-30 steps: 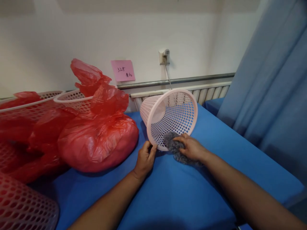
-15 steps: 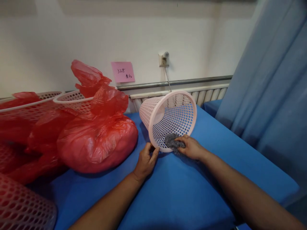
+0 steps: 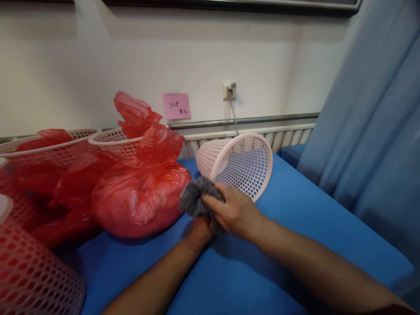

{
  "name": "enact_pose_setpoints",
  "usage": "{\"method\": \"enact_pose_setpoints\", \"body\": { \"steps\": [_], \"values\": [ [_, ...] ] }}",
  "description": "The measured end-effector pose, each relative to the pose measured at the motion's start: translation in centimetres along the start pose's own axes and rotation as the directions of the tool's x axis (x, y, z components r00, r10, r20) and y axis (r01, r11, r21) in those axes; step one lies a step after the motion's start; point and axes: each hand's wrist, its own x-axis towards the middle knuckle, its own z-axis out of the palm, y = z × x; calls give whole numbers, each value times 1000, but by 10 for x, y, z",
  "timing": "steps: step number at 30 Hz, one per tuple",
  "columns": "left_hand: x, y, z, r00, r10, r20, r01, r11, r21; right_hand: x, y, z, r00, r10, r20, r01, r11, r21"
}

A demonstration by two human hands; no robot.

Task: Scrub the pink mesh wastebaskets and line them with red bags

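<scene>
A pale pink perforated plastic basket (image 3: pixel 213 155) lies on its side on the blue-covered table, its round mouth turned toward me. My right hand (image 3: pixel 239 212) is closed on a bunched, fuzzy grey cloth (image 3: pixel 195 199), held in front of the lower left of the basket's rim. Behind that cloth is my left hand (image 3: pixel 200 232), near the same part of the rim. Cloth and right hand cover its fingers, so I cannot see whether they touch the basket.
A full, knotted red plastic bag (image 3: pixel 141 199) sits left of the hands. More perforated baskets with red bags, among them a near basket (image 3: pixel 39 262), crowd the left side. Behind are a radiator (image 3: pixel 288 135) and a plugged socket (image 3: pixel 229 92); a blue curtain (image 3: pixel 367 131) hangs right.
My right hand has brought the grey cloth out of the basket's mouth, leftward to the rim, over my left hand. The view has tilted up slightly. The basket stays on its side.
</scene>
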Motion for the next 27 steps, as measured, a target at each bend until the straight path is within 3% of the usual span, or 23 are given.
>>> {"method": "enact_pose_setpoints", "body": {
  "steps": [3, 5, 7, 8, 10, 11, 13, 17, 23, 25, 27],
  "values": [
    [-1, 13, -2, 998, 24, 58, -30, 994, 106, 37, 25, -28, 972, 125, -198, -129, 992, -11],
    [-1, 19, -4, 994, 34, 108, -52, 984, 170, 54, 65, -50, 898, 238, -370, -261, 965, -14],
    [0, 23, -6, 989, 32, 141, -59, 980, 190, 56, 113, -65, 751, 463, -470, -489, 869, 75],
    [0, 23, -7, 988, 28, 152, -57, 980, 189, 51, 136, -68, 658, 595, -462, -602, 784, 153],
    [1, 22, -7, 986, 18, 167, -49, 982, 181, 28, 169, -61, 490, 819, -298, -770, 567, 293],
    [1, 22, -6, 985, 15, 171, -45, 984, 174, 11, 177, -52, 465, 854, -234, -799, 518, 305],
    [1, 21, -4, 985, 11, 173, -39, 987, 153, -24, 180, -29, 461, 880, -118, -830, 474, 294],
    [4, 19, 0, 988, -2, 156, -15, 993, 113, -70, 155, 14, 521, 852, 57, -839, 499, 216],
    [10, 13, 1, 996, -20, 86, 15, 998, 55, -64, 105, 30, 653, 719, 238, -758, 625, 188],
    [12, 10, 0, 996, -18, 91, 14, 999, 47, -60, 81, 30, 706, 580, 406, -703, 643, 304],
    [13, 8, -1, 995, -21, 99, 18, 999, 31, -57, 58, 28, 755, 378, 536, -641, 596, 483]
  ]
}}
